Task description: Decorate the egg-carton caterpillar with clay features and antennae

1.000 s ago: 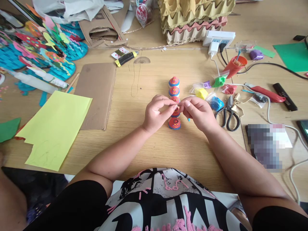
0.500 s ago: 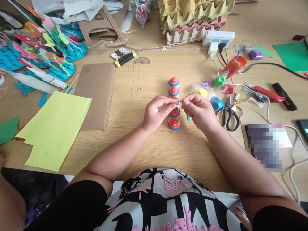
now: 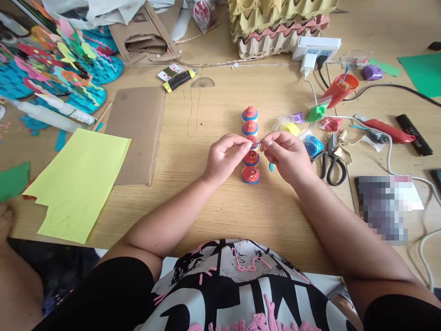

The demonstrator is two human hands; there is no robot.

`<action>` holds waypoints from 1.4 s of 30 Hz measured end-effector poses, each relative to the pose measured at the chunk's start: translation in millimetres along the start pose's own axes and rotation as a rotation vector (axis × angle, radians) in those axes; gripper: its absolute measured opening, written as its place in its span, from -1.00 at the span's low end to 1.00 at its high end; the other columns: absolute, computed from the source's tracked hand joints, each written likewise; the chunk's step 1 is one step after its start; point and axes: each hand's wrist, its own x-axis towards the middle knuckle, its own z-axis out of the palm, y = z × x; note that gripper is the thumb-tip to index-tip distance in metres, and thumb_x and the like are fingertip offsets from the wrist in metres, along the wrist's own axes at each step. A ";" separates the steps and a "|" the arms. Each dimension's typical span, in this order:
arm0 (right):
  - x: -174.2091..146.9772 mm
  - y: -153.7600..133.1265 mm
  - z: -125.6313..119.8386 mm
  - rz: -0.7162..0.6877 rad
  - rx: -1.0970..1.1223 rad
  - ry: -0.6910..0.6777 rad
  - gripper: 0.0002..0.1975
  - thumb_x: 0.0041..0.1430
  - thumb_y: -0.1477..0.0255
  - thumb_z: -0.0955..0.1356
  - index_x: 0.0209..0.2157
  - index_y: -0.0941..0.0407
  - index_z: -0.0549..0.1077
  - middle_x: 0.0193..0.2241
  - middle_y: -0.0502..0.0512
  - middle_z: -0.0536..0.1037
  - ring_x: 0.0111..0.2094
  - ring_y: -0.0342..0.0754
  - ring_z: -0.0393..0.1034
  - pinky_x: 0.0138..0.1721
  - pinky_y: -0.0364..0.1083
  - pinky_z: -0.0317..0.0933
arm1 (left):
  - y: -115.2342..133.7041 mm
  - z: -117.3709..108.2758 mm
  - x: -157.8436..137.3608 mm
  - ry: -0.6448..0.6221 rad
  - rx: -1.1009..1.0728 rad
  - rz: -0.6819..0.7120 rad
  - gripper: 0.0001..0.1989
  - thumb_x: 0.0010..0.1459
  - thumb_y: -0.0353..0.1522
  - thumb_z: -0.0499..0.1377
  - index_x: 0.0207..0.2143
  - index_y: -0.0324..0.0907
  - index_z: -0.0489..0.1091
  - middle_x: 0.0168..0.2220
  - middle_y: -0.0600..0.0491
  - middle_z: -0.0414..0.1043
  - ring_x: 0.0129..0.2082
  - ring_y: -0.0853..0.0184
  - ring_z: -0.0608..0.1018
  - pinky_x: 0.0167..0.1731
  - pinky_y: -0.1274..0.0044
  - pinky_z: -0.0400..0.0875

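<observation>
The left hand [image 3: 224,158] and right hand [image 3: 290,157] are pinching a thin dark strand [image 3: 257,143] between them, while five red-topped figures [image 3: 251,159] are lining the counter [image 3: 213,211] beneath.

Near the centre of the frame, the left hand [image 3: 223,158] and right hand [image 3: 288,154], almost touching at the fingertips a second ago, have moved slightly apart; a thin dark strand [image 3: 257,143], perhaps wire, though too fine to tell, now shows across the gap. The fourth red-topped figure [image 3: 251,159], partly covered before, shows more fully. At the left edge, another person's hand [image 3: 4,221] has come further into view.
</observation>
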 end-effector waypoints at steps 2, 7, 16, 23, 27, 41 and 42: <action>1.4 1.3 -0.3 -0.012 -0.019 0.008 -0.53 0.00 0.01 0.62 -0.39 0.09 0.51 -0.50 -0.05 0.52 -0.59 -0.26 0.14 -0.59 -0.18 0.03 | -1.0 -0.2 0.8 0.001 -0.012 -0.006 -0.77 0.32 -0.17 0.32 -0.28 -0.13 0.59 -0.22 0.03 0.67 -0.17 0.35 0.67 -0.10 0.49 0.53; 3.8 4.7 -0.6 -0.083 -0.172 0.039 -0.54 0.04 -0.03 0.59 -0.38 0.08 0.54 -0.43 0.02 0.58 -0.45 -0.15 0.36 -0.44 -0.13 0.26 | -5.7 -1.9 4.0 0.011 0.112 0.006 -0.85 0.30 -0.26 0.33 -0.32 -0.12 0.60 -0.24 0.04 0.66 -0.16 0.33 0.65 -0.04 0.45 0.51; 11.5 15.3 -3.8 -0.173 -0.370 0.028 -0.47 0.08 -0.15 0.51 -0.36 0.07 0.55 -0.08 0.17 0.68 -0.18 0.01 0.55 -0.20 -0.01 0.41 | -13.8 -3.1 8.2 0.004 0.252 -0.032 -0.91 0.25 -0.37 0.32 -0.35 -0.14 0.59 -0.25 0.02 0.66 -0.17 0.32 0.63 -0.07 0.46 0.50; 14.2 22.2 -5.4 -0.141 -0.407 0.027 -0.47 0.09 -0.14 0.51 -0.29 0.06 0.58 -0.37 0.10 0.61 -0.23 0.04 0.54 -0.20 0.01 0.42 | -13.0 -0.3 8.2 0.027 0.089 -0.223 -0.91 0.22 -0.33 0.33 -0.31 -0.17 0.60 -0.23 0.02 0.68 -0.24 0.36 0.65 -0.26 0.56 0.49; 12.3 19.2 -4.5 -0.127 -0.423 0.033 -0.49 0.12 -0.13 0.50 -0.29 0.06 0.58 -0.41 0.08 0.57 -0.27 0.02 0.51 -0.24 -0.01 0.37 | -16.5 -1.1 7.6 0.029 0.049 -0.293 -0.87 0.19 -0.28 0.36 -0.30 -0.16 0.61 -0.27 0.04 0.68 -0.32 0.39 0.62 -0.31 0.56 0.48; 8.8 12.1 -8.7 -0.077 -0.442 -0.044 -0.48 0.11 -0.13 0.51 -0.35 0.08 0.58 -0.44 0.05 0.57 -0.45 -0.10 0.31 -0.42 -0.07 0.14 | -11.8 -3.0 4.2 -0.036 -0.018 -0.346 -0.87 0.14 -0.29 0.37 -0.34 -0.17 0.60 -0.33 0.06 0.66 -0.32 0.37 0.62 -0.27 0.54 0.50; 8.6 12.0 -8.8 -0.079 -0.441 -0.051 -0.48 0.11 -0.13 0.51 -0.35 0.07 0.58 -0.42 0.06 0.58 -0.43 -0.09 0.33 -0.41 -0.07 0.16 | -11.3 -3.0 4.4 -0.040 -0.018 -0.345 -0.87 0.14 -0.28 0.37 -0.35 -0.17 0.59 -0.33 0.06 0.66 -0.32 0.37 0.62 -0.27 0.55 0.50</action>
